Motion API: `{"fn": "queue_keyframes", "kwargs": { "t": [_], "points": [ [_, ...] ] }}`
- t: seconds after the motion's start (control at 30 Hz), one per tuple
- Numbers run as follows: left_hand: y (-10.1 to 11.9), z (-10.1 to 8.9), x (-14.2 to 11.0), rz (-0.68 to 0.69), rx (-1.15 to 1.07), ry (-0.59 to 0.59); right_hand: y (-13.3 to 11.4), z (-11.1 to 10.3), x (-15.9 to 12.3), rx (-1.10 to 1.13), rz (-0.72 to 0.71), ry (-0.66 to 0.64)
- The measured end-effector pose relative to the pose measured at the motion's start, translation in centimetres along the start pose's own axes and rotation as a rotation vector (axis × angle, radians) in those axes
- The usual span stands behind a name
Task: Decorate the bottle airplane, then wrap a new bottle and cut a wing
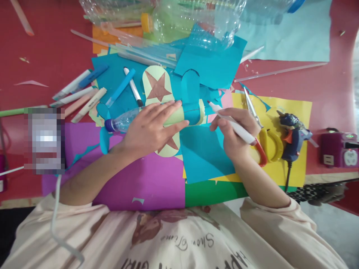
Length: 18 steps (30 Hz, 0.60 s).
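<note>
A clear plastic bottle (123, 120) with a dark blue cap lies on its side, wrapped in pale yellow and blue paper. My left hand (153, 125) rests over it and grips it, thumb on the near side and fingers on the far side. Pale yellow rounded wings with brown stars (157, 85) stick out on both sides, partly hidden by this hand. A blue rounded paper tab (190, 86) stands out near the bottle's right end. In my right hand (237, 130) is an uncapped white marker (234, 125), its dark reddish tip just right of the wrapped end, apparently apart from it.
Several markers (81, 89) lie at the left, beside a blurred-out phone (46, 140). Scissors (270, 144) and a glue gun (293, 136) rest on yellow paper (297, 112). Clear plastic bottles (193, 22) stand across the back. Purple paper (140, 175) lies in front.
</note>
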<state>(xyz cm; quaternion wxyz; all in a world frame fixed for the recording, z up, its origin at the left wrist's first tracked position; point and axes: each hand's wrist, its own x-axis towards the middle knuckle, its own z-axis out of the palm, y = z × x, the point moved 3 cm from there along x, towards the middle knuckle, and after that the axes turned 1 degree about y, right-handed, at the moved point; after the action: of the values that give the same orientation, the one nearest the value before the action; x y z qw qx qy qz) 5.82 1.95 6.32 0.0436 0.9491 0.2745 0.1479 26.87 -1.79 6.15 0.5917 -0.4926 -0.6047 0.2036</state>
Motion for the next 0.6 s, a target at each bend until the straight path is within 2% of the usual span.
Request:
{"fn": "queue_keyframes", "kwargs": {
  "t": [0.1, 0.2, 0.6],
  "points": [
    [0.07, -0.03, 0.01, 0.005, 0.041, 0.000, 0.21, -0.10, -0.16, 0.018, -0.002, -0.054],
    [0.15, -0.08, 0.03, 0.009, 0.076, 0.006, 0.32, -0.17, -0.43, 0.014, 0.072, -0.081],
    [0.13, -0.13, 0.13, -0.003, 0.023, 0.035, 0.03, -0.10, -0.52, 0.019, 0.215, -0.100]
  ]
}}
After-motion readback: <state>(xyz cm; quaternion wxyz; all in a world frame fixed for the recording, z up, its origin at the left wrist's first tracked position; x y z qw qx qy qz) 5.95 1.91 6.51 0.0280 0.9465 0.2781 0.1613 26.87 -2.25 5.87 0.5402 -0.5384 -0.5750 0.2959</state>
